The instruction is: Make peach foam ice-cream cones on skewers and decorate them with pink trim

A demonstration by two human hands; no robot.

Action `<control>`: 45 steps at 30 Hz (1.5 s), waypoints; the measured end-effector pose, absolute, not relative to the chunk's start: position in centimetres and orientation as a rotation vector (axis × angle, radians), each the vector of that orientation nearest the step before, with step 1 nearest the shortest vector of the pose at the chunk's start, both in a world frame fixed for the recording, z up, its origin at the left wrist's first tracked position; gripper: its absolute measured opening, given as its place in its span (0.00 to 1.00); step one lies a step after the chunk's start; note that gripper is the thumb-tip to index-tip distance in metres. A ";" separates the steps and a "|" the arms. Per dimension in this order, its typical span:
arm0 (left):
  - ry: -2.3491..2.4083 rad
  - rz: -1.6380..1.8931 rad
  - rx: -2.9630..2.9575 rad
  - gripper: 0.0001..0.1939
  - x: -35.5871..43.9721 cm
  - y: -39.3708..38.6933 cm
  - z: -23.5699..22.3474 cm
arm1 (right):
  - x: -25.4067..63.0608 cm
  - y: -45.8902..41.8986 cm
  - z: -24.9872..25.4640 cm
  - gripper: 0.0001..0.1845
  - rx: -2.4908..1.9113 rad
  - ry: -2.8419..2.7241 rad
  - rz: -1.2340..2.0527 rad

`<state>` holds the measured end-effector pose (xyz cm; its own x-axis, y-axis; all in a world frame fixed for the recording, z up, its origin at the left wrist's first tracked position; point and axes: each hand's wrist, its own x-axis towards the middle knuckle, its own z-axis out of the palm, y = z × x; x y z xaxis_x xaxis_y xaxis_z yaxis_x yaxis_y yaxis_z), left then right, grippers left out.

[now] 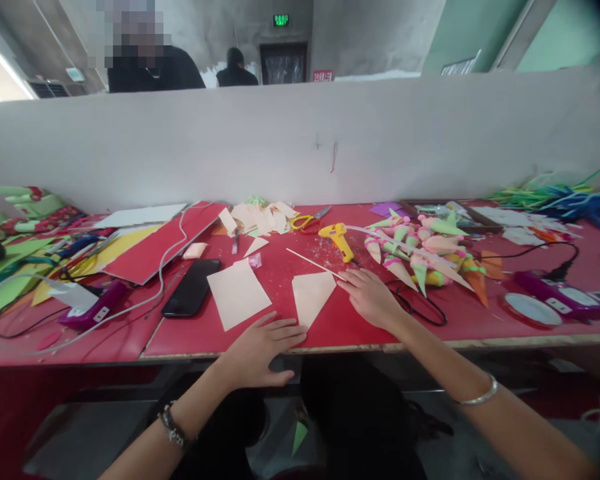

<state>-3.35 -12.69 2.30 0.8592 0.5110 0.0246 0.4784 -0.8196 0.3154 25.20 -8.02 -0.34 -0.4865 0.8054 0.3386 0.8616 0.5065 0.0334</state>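
My left hand (263,347) lies at the table's front edge with its fingers stretched out and the thumb apart. Its fingertips reach the lower tip of a cream, kite-shaped piece of paper (313,293). Between the fingertips of my right hand (370,297) is the end of a thin, pale stick (307,259), which points up and left past the paper's top edge. Left of that paper lies a square cream sheet (239,293). A yellow hot glue gun (337,241) rests just beyond my right hand.
A black phone (193,288) lies to the left. Scissors (310,220) and cut paper pieces (263,217) are at the back. Right of the glue gun is a pile of cone-shaped paper-and-foam pieces (420,243). Purple power strips (560,293) with cables flank the work area. A white partition (280,147) stands behind.
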 end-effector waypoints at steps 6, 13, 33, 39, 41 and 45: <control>0.780 0.234 2.752 0.20 -3.1 -12.9 3.2 | 23.6 -10.6 -0.3 0.23 -1.231 -2.521 -0.004; 1.151 0.453 2.794 0.28 1.3 -14.2 2.2 | 20.1 -14.3 1.1 0.19 -1.365 -2.449 0.165; 1.103 0.369 2.943 0.11 1.8 -13.1 0.7 | 20.3 -16.1 1.2 0.24 -1.435 -2.458 0.157; 0.929 0.400 2.874 0.13 -1.1 -11.9 1.0 | 21.3 -15.1 1.3 0.21 -1.304 -2.440 0.346; 0.958 0.441 2.822 0.13 -1.1 -11.9 1.0 | 21.0 -14.8 1.3 0.18 -1.286 -2.407 0.384; 0.929 0.472 2.740 0.11 -0.1 -11.7 1.0 | 20.5 -13.9 1.2 0.12 -1.201 -2.352 0.499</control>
<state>-0.06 -11.71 0.96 0.7501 0.6194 0.2318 0.5520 -0.7794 0.2964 20.49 -13.95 1.22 -0.5193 0.8242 0.2260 0.6612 0.5550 -0.5047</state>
